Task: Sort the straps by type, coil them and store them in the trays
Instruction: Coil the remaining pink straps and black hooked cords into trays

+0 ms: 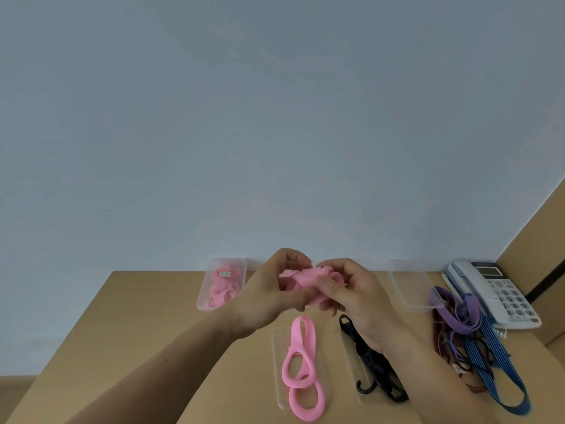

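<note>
My left hand point(269, 289) and my right hand point(351, 295) are raised above the table, and both grip a bunched pink strap point(308, 280) between them. Below them a looped pink strap point(301, 371) lies in a clear tray point(276, 362) near the front. A black strap with hooks point(373, 377) lies in another clear tray to its right, partly hidden by my right forearm. A clear tray point(203, 296) at the back left holds more pink straps. At the right lies a tangle of a purple strap point(464, 316), a blue striped strap point(495, 371) and dark red cords.
An empty clear tray point(409, 289) sits at the back right. A white desk phone point(495, 292) stands at the far right of the wooden table point(153, 332). A pale blue wall runs behind the table.
</note>
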The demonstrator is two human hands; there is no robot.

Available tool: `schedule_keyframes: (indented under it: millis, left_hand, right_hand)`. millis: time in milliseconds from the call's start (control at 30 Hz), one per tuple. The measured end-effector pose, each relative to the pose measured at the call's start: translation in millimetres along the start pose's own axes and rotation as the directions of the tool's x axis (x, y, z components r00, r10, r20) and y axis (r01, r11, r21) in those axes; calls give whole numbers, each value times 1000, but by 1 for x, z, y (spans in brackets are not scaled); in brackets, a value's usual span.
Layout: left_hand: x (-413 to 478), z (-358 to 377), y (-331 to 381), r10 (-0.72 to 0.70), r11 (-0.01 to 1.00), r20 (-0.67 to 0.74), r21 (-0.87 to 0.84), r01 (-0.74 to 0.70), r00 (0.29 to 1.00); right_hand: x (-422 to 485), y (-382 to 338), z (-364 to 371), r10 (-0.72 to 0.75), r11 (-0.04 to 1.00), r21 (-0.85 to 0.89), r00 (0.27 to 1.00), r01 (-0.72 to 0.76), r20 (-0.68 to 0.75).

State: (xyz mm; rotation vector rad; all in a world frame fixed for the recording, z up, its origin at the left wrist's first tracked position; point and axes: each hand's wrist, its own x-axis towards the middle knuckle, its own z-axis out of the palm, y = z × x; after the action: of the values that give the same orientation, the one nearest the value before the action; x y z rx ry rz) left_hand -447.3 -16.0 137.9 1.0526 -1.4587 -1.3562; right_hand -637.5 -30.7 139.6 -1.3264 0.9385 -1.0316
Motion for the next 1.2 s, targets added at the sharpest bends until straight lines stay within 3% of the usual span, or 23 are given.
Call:
schedule_keyframes:
  millis: [133,267,467,633,933,1200]
  left_hand:
    - [2,-2,5,-140,959,2,-250,136,990]
    - [4,-1,3,-178,931,-44,-331,154,983]
    - [7,4,-2,-136,965,-142,-244,98,981]
    - [7,-1,-4,-86,937,-53,-344,63,995]
    - [7,-2,-14,5,995,-196,-96,-25,981]
    - [13,-6,-6,-125,981,-98,-159,108,987]
  right_hand:
    - [0,4,0,-39,999,-1,999,39,-35]
    - [0,7,1,-83,996,-50,994,79,-70]
    - [5,13,1,-105,994,-16,980,104,-167]
    - [12,13,-4,-52,994,80,976,70,-211]
    - [21,21,0,33,987,159,969,6,-245]
    - [19,19,2,17,995,98,989,-2,-150]
